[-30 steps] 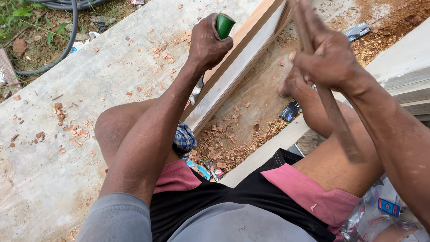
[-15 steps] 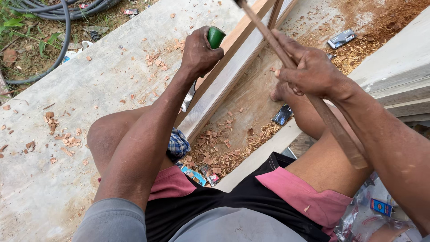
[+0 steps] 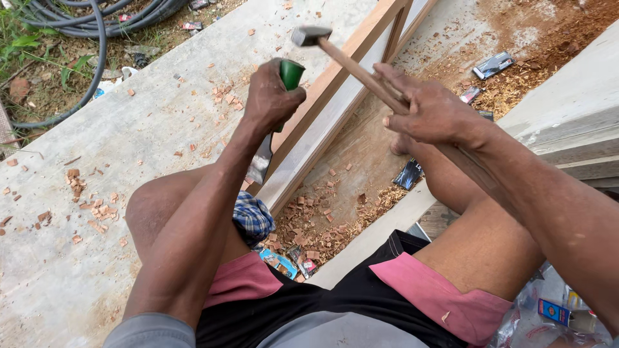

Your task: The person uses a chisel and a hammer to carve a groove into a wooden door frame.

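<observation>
Chisel (image 3: 269,138), green-capped, stands fisted in the left hand (image 3: 271,96), blade on the wooden frame (image 3: 335,96). Hammer (image 3: 311,35), raised out of frame a second ago, has swung down, head now just beside the cap; right hand (image 3: 429,109) wraps its handle. Chips (image 3: 309,225) litter the concrete slab (image 3: 161,96).

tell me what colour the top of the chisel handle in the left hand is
Green: the chisel handle shows its green end above the left hand, clearest in the head view.
</observation>
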